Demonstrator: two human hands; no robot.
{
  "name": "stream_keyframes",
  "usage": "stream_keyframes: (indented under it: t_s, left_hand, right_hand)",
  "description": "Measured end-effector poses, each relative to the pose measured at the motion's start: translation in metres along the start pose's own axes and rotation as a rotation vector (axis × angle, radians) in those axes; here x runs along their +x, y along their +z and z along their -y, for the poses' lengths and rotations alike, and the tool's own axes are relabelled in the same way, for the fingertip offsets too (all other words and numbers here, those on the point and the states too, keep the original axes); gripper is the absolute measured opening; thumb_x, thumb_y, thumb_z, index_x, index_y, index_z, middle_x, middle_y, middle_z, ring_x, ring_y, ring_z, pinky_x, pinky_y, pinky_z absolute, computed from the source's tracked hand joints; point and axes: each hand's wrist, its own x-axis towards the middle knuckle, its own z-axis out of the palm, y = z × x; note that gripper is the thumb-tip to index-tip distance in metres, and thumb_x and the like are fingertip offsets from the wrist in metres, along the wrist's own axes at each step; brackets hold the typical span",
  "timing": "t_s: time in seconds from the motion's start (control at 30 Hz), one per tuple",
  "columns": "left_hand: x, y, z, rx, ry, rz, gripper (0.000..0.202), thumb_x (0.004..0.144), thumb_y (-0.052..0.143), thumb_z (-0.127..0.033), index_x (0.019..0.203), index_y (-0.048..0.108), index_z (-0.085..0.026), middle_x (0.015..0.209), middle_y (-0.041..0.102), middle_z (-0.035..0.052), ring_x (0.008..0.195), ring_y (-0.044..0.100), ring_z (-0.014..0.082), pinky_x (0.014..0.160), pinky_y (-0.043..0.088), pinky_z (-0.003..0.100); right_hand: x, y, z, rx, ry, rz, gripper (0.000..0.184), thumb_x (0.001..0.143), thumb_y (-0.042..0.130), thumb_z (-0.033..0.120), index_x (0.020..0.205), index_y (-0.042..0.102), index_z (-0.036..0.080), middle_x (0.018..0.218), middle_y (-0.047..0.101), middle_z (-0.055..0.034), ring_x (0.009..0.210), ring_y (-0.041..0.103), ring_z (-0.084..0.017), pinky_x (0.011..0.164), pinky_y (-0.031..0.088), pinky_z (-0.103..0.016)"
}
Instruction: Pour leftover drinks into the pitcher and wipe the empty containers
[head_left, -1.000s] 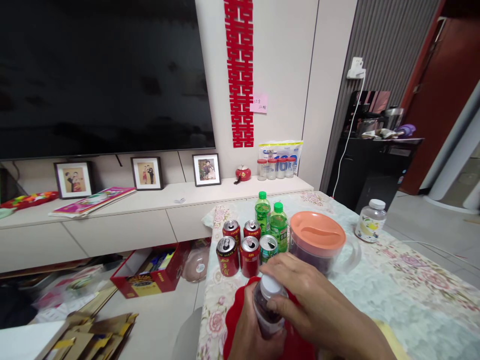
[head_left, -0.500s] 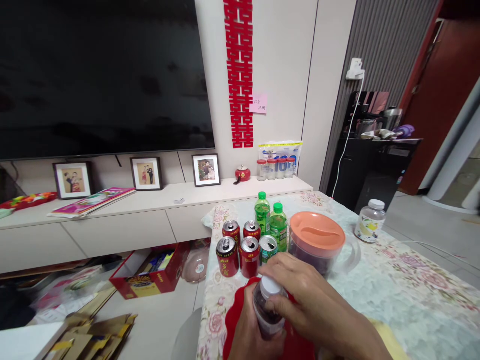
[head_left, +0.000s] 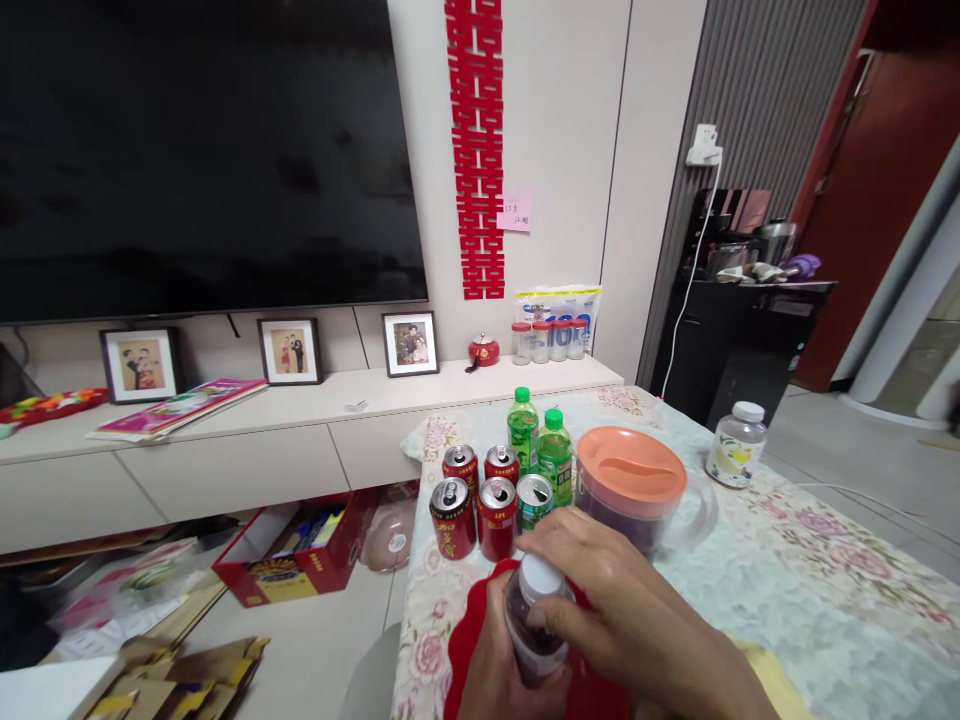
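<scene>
A small clear bottle with dark contents (head_left: pixel 534 645) stands nearly upright between my hands, its white cap (head_left: pixel 541 575) on top. My left hand (head_left: pixel 495 660) is wrapped around the bottle's body from the left. My right hand (head_left: pixel 607 590) closes on the top of the same bottle, thumb on the near side just below the cap and fingers curled behind it. Beneath lies a red tray with a scalloped edge (head_left: pixel 463 650), partly covered by my hands. Just beyond are several red drink cans (head_left: pixel 453 525) and a teal can (head_left: pixel 535 500).
Two green-capped bottles (head_left: pixel 554 455) and a pitcher with an orange lid (head_left: pixel 631 470) stand behind my hands. A clear jar with a white lid (head_left: pixel 738 445) is on the right. Something yellow (head_left: pixel 772 680) lies under my right forearm. A red box (head_left: pixel 289 560) sits on the floor.
The view has shifted slightly. Both hands keep their hold on the bottle, with almost no visible movement.
</scene>
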Motion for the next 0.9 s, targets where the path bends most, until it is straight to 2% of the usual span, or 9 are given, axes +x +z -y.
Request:
stream_keyframes:
  t_s: [0.23,0.33,0.53,0.73,0.9]
  left_hand:
    - [-0.0004,0.0027,0.0037,-0.017,0.002,-0.024,0.068,0.065,0.076,-0.018,0.128,0.051,-0.023,0.121,0.076,0.011,0.116,0.074,0.031,0.097,0.059,0.036]
    - [-0.0013,0.0019,0.0,0.014,0.007,0.012,0.063,0.068,0.075,-0.019,0.127,0.053,-0.022,0.121,0.076,0.0114,0.115,0.074,0.0305,0.097,0.059,0.036]
    - [-0.0011,0.0009,-0.0034,-0.01,0.016,0.003,0.066,0.067,0.075,-0.015,0.129,0.05,-0.021,0.119,0.075,0.0104,0.109,0.074,0.028,0.096,0.06,0.036]
    - [0.0001,0.0007,0.0029,0.04,0.009,-0.014,0.062,0.064,0.073,-0.013,0.123,0.055,-0.021,0.117,0.074,0.009,0.109,0.073,0.0288,0.098,0.059,0.037]
    - [-0.001,0.0016,0.0012,0.023,0.012,-0.017,0.06,0.066,0.072,-0.014,0.124,0.055,-0.02,0.112,0.076,0.0087,0.105,0.075,0.0286,0.094,0.061,0.036]
  right_hand:
    - [0.0011,-0.0006,0.0006,0.014,0.028,-0.009,0.042,0.08,0.062,0.008,0.117,0.074,0.021,0.119,0.07,-0.0091,0.113,0.062,-0.025,0.099,0.051,-0.042]
    - [-0.0011,-0.0029,0.0002,0.059,0.011,0.008,0.041,0.081,0.062,0.007,0.118,0.073,0.021,0.122,0.07,-0.0078,0.116,0.062,-0.023,0.101,0.051,-0.039]
    - [-0.0044,0.0008,-0.0068,0.048,-0.051,-0.006,0.042,0.093,0.056,0.01,0.13,0.068,0.022,0.133,0.069,-0.007,0.124,0.062,-0.021,0.111,0.048,-0.038]
    - [-0.0037,0.0043,-0.0039,0.025,-0.025,-0.033,0.038,0.093,0.054,0.01,0.125,0.07,0.022,0.125,0.07,-0.0071,0.118,0.063,-0.022,0.106,0.05,-0.039]
    - [-0.0033,0.0051,-0.0012,0.0,0.008,-0.056,0.034,0.092,0.058,0.01,0.122,0.071,0.02,0.119,0.069,-0.0085,0.117,0.06,-0.025,0.106,0.047,-0.044]
